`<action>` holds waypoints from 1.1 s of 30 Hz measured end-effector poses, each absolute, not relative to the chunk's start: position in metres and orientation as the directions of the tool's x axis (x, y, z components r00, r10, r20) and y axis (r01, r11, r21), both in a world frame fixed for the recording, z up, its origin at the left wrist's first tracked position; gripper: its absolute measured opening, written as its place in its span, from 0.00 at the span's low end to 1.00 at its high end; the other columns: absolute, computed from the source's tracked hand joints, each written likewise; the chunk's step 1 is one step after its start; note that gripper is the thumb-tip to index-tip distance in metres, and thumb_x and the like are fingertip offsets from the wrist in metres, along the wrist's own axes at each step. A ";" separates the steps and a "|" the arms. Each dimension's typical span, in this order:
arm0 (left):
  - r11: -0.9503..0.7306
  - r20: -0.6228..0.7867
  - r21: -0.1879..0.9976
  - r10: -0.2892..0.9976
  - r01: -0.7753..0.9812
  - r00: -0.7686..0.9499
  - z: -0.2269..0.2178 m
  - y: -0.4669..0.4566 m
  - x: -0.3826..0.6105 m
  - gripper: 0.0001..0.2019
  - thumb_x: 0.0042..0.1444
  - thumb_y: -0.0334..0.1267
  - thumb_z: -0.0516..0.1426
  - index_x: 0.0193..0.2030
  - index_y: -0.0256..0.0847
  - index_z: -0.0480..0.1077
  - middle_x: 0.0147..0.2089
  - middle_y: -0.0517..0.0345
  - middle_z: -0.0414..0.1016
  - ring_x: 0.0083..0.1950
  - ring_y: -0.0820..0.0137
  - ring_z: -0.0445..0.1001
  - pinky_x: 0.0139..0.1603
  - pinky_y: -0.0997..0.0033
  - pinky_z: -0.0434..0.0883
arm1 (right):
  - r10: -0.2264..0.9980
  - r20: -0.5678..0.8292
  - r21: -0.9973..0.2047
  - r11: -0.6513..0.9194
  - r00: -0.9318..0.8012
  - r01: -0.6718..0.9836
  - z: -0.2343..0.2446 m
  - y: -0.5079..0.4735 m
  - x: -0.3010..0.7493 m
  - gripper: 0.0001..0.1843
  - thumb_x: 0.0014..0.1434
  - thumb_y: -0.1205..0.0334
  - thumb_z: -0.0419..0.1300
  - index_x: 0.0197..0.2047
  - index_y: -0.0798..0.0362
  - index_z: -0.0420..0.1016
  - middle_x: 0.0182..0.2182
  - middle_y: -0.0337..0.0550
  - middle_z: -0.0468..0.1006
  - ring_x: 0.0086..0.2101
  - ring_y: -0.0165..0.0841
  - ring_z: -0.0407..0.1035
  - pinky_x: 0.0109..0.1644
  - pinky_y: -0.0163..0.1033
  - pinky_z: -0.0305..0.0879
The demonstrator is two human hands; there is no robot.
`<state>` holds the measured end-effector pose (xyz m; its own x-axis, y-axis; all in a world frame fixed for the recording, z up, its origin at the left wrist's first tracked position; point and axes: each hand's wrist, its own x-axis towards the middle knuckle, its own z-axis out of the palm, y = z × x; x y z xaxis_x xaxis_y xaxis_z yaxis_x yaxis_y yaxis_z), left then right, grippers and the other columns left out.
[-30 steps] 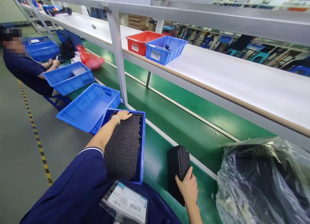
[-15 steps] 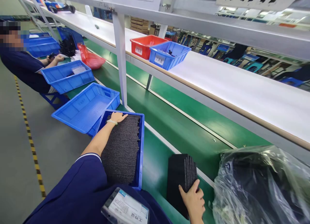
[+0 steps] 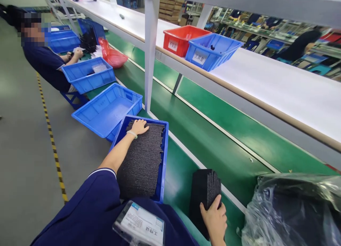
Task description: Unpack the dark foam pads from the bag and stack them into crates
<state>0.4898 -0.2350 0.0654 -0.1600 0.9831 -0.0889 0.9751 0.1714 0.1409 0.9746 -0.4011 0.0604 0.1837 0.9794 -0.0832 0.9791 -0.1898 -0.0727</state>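
My left hand (image 3: 139, 127) lies on top of a tight row of black foam sheets (image 3: 141, 160), near the far end, with its fingers slightly apart. The row stands on edge in a blue bin (image 3: 165, 143) in front of me, filling most of it. To the right, my right hand (image 3: 214, 217) grips a separate stack of black foam sheets (image 3: 199, 192) by its near side, thumb on one face and fingers round the other. This stack stands over the green worktop, its top edges slightly uneven. Whether its bottom touches the surface I cannot tell.
A large clear plastic bag (image 3: 290, 210) with dark contents sits at the right. An unfilled blue bin (image 3: 109, 111) adjoins mine on the left. A metal post (image 3: 150, 54) rises behind; red (image 3: 183, 40) and blue trays (image 3: 213, 52) stand on the shelf. A co-worker (image 3: 48, 61) sits far left.
The view has swung, shifting the scene. My left hand's fingers have spread a little on the row. The stack in my right hand looks more closely pressed together.
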 end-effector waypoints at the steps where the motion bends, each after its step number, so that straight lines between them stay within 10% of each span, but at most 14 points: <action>1: 0.170 -0.083 0.148 0.984 0.974 -0.159 0.063 -0.237 0.494 0.24 0.60 0.53 0.45 0.50 0.39 0.70 0.54 0.44 0.72 0.59 0.54 0.64 0.59 0.54 0.57 | 0.980 -0.085 -0.075 -0.184 0.178 0.980 0.062 -0.400 0.973 0.42 0.59 0.47 0.44 0.69 0.63 0.43 0.55 0.72 0.61 0.44 0.60 0.68 0.42 0.62 0.66; 15: 0.170 -0.012 0.172 0.985 0.970 -0.171 0.056 -0.251 0.507 0.22 0.60 0.53 0.46 0.50 0.40 0.68 0.53 0.44 0.72 0.58 0.54 0.64 0.60 0.53 0.55 | 0.993 -0.106 0.003 0.047 -0.047 0.999 0.087 -0.324 0.942 0.38 0.61 0.53 0.47 0.70 0.58 0.43 0.61 0.67 0.56 0.49 0.53 0.66 0.48 0.55 0.66; 23: 0.169 -0.007 0.175 0.985 0.970 -0.171 0.048 -0.256 0.507 0.26 0.60 0.53 0.44 0.54 0.37 0.65 0.56 0.40 0.69 0.60 0.50 0.62 0.62 0.51 0.53 | 0.988 0.051 0.059 0.144 -0.147 0.988 0.048 -0.351 0.920 0.30 0.61 0.65 0.48 0.66 0.51 0.56 0.67 0.59 0.49 0.64 0.53 0.46 0.60 0.55 0.55; 33: 0.179 -0.017 0.183 0.984 0.967 -0.179 0.047 -0.253 0.509 0.26 0.60 0.54 0.43 0.53 0.37 0.66 0.56 0.42 0.69 0.60 0.51 0.62 0.62 0.52 0.53 | 0.948 0.053 -0.006 0.314 -0.313 0.949 0.066 -0.345 0.913 0.21 0.63 0.66 0.44 0.56 0.56 0.67 0.45 0.53 0.71 0.43 0.39 0.66 0.50 0.43 0.66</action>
